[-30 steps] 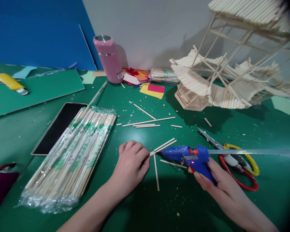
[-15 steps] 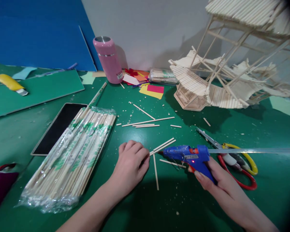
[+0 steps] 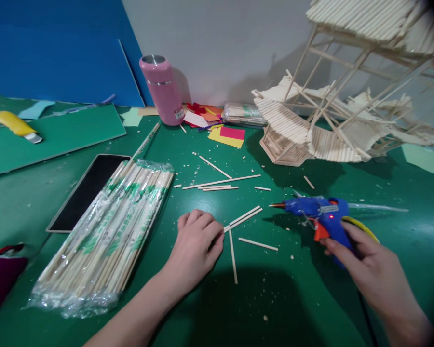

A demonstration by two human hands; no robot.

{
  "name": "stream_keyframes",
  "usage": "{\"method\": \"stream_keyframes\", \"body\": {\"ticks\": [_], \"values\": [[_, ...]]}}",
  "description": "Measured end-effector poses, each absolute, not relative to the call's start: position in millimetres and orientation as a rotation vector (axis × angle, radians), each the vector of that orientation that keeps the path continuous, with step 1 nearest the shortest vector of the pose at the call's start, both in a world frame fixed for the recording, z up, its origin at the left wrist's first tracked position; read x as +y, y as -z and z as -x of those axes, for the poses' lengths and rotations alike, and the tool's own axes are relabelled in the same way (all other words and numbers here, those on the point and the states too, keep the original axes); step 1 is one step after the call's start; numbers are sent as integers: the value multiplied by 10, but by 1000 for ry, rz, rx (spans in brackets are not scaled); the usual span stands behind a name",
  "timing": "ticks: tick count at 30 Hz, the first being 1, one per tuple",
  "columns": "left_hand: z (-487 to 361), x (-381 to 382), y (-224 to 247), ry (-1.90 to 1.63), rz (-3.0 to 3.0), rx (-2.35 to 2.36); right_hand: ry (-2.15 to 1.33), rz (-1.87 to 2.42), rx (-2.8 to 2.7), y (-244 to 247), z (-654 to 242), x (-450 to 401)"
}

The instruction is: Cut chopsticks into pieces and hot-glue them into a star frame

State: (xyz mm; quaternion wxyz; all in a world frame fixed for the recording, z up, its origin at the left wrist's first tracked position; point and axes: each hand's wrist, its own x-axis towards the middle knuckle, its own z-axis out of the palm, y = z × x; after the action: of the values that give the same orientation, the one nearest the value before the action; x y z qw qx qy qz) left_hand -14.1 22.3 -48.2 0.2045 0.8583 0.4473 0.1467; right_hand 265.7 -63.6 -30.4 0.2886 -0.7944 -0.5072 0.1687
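My left hand (image 3: pixel 199 243) rests on the green table with its fingers curled together, at the left end of two thin wooden sticks (image 3: pixel 246 218) lying side by side. A third stick (image 3: pixel 233 258) points down from them, and another stick (image 3: pixel 258 244) lies to the right. Wrapped round the handle of a blue hot glue gun (image 3: pixel 316 208) is my right hand (image 3: pixel 365 260). The gun's nozzle points left, clear of the sticks, and its red light is on. Scissors (image 3: pixel 361 228) are mostly hidden behind the gun and hand.
Wrapped chopsticks (image 3: pixel 108 236) lie over a black tablet (image 3: pixel 88 193) at left. A pink bottle (image 3: pixel 162 90) and coloured paper (image 3: pixel 227 137) stand behind. A large stick-built model (image 3: pixel 289 120) fills the back right. A yellow cutter (image 3: pixel 14 124) is at far left.
The glue gun in my right hand has moved right and up, away from the sticks, and now covers most of the scissors. My left hand has stayed in place.
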Motion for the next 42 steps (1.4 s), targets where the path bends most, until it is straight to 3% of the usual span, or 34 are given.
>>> {"method": "stream_keyframes", "body": {"ticks": [7,12,16,19,42], "values": [[138,228,466,-396,-2391,1250,-268,2524,-1297,347,-3121,-634],[141,229,470,-401,-2395,1240,151,2241,-1479,291,-2729,-604],[141,228,476,-409,-2393,1235,-364,1770,-1903,378,-2208,-542],[139,227,481,-426,-2386,1243,-496,1695,-2077,465,-1973,-472],[134,234,472,-376,-2409,1248,-400,1711,-2240,460,-1835,-171]]}}
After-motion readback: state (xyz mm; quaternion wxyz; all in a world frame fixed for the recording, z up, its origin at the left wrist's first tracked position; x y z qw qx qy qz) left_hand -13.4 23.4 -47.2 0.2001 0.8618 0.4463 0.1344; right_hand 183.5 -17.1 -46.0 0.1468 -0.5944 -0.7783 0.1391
